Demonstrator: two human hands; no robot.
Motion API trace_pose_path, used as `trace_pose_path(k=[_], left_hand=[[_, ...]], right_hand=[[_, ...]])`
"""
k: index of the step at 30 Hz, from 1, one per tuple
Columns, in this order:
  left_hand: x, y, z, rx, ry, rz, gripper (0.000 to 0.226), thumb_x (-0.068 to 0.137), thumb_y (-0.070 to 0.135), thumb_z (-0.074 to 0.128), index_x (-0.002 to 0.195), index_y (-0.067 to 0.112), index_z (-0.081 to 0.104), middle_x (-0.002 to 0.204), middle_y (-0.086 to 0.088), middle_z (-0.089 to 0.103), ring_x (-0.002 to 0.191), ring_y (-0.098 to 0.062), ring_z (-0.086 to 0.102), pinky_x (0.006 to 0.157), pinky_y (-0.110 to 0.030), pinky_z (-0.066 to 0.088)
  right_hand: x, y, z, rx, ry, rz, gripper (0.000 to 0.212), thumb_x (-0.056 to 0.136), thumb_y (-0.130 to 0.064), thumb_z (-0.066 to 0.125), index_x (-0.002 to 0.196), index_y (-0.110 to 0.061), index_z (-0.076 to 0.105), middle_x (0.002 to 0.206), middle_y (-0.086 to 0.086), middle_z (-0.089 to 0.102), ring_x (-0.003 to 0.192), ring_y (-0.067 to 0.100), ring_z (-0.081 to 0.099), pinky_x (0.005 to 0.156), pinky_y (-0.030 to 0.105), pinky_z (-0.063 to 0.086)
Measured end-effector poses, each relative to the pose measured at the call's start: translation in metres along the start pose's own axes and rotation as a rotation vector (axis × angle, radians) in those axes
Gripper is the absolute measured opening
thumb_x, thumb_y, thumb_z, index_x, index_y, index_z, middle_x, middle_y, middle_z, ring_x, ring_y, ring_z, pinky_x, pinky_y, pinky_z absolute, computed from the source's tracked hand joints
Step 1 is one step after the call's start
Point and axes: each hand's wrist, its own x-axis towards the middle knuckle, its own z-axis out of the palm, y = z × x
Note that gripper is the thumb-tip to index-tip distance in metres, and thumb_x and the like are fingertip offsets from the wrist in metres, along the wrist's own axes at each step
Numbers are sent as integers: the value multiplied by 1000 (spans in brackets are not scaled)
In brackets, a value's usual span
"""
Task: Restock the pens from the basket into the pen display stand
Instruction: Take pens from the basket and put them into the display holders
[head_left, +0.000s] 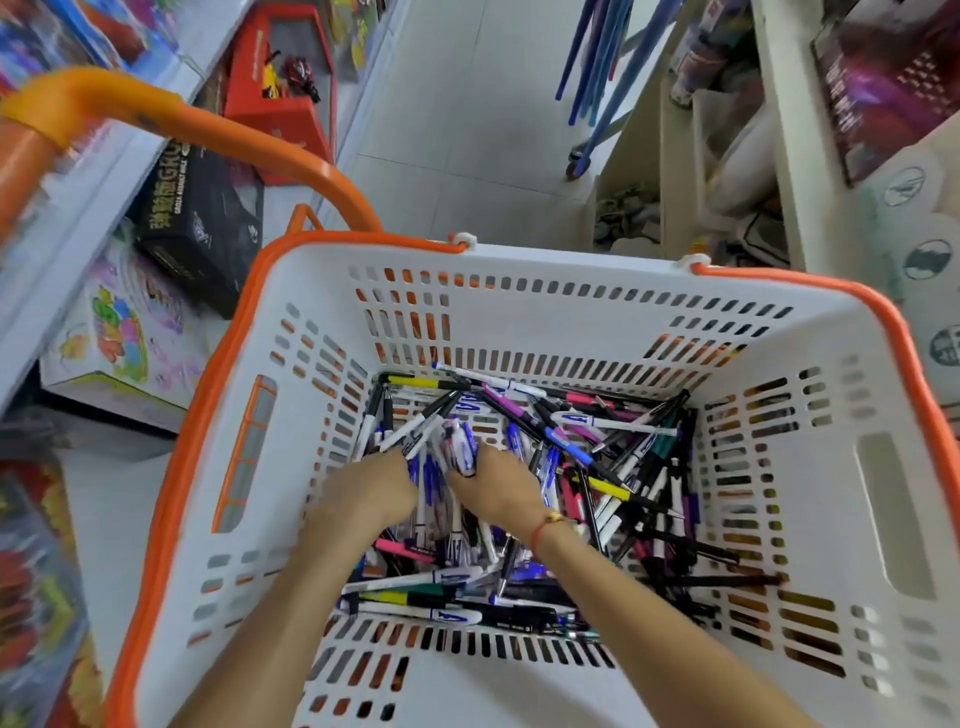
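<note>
A white slotted basket (519, 322) with an orange rim fills the view, and many loose pens (623, 467) in black, white, blue, pink and yellow lie across its bottom. Both my hands reach down into the pile. My left hand (371, 491) grips a bunch of white and blue pens (415, 431) that fan out beyond its fingers. My right hand (498, 486) holds a few blue and white pens (464, 447) against that same bunch. The pen display stand is not in view.
The basket's orange handle (171, 119) arches up at the left. Shelves with boxed toys (135, 332) line the left side, and a white shelf unit (779, 156) stands at the right. A tiled floor aisle (457, 130) runs ahead, with blue poles (602, 67) beyond.
</note>
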Motion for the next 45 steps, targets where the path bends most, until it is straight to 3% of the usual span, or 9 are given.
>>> trace_pose_path(k=[4, 5, 6, 8, 10, 15, 21, 29, 45], left_hand=[[-12, 29, -17, -118, -153, 122, 29, 105, 16, 27, 109, 6, 54, 87, -13, 52, 69, -16, 51, 63, -25, 43], [-17, 35, -21, -200, -167, 156, 39, 107, 25, 25, 125, 3, 51, 128, -20, 51, 81, -17, 57, 75, -28, 48], [-21, 42, -26, -278, -168, 181, 48, 107, 35, 22, 135, 4, 47, 101, 5, 39, 93, -18, 59, 87, -32, 47], [-27, 54, -29, -365, -115, 252, 57, 104, 48, 18, 145, 16, 41, 134, -8, 55, 117, -18, 55, 102, -33, 39], [-34, 61, -29, -500, -106, 322, 60, 101, 56, 19, 150, 25, 33, 153, -1, 38, 134, -17, 44, 111, -35, 34], [-55, 68, -38, -818, -388, 385, 22, 94, 61, 32, 110, 55, 45, 127, 22, 44, 95, 2, 60, 74, -15, 54], [-48, 68, -37, -788, -390, 470, 27, 98, 39, 48, 110, 18, 61, 82, 12, 69, 85, -14, 72, 86, -32, 58], [-40, 61, -42, -924, -557, 443, 32, 94, 25, 58, 116, 3, 64, 104, -9, 72, 93, -17, 70, 79, -31, 59], [-42, 58, -47, -869, -437, 484, 21, 98, 17, 52, 116, 17, 64, 107, -8, 73, 84, -8, 68, 70, -21, 56]], right_hand=[[-23, 17, -44, 387, -86, -9, 43, 100, -41, 47, 67, -13, 40, 52, -4, 36, 40, 11, 30, 45, 22, 29], [-33, 20, -55, 480, -90, -16, 46, 99, -40, 48, 71, -3, 48, 53, -3, 37, 42, 14, 37, 46, 23, 33], [-41, 24, -66, 559, -85, -17, 49, 98, -43, 50, 82, 4, 55, 60, 2, 42, 53, 22, 52, 55, 24, 43], [-57, 33, -84, 687, -78, 22, 50, 92, -51, 55, 92, -1, 60, 86, 17, 60, 107, 35, 62, 99, 40, 47], [-69, 34, -98, 849, -108, 23, 32, 91, -42, 59, 81, -15, 71, 101, 19, 71, 106, 30, 66, 104, 42, 45], [-66, 40, -108, 1089, -105, -13, 33, 96, -32, 55, 76, -14, 75, 83, 7, 73, 81, 21, 70, 77, 31, 56], [-62, 40, -110, 1093, -52, -22, 27, 96, -30, 58, 101, -6, 70, 83, 7, 72, 83, 21, 69, 75, 28, 55], [-61, 38, -113, 895, 0, -1, 29, 93, -44, 58, 93, -18, 73, 75, -7, 72, 84, 18, 67, 103, 45, 46], [-68, 39, -125, 968, -121, -154, 12, 93, -18, 61, 97, -12, 71, 94, 0, 76, 87, 10, 71, 78, 19, 52]])
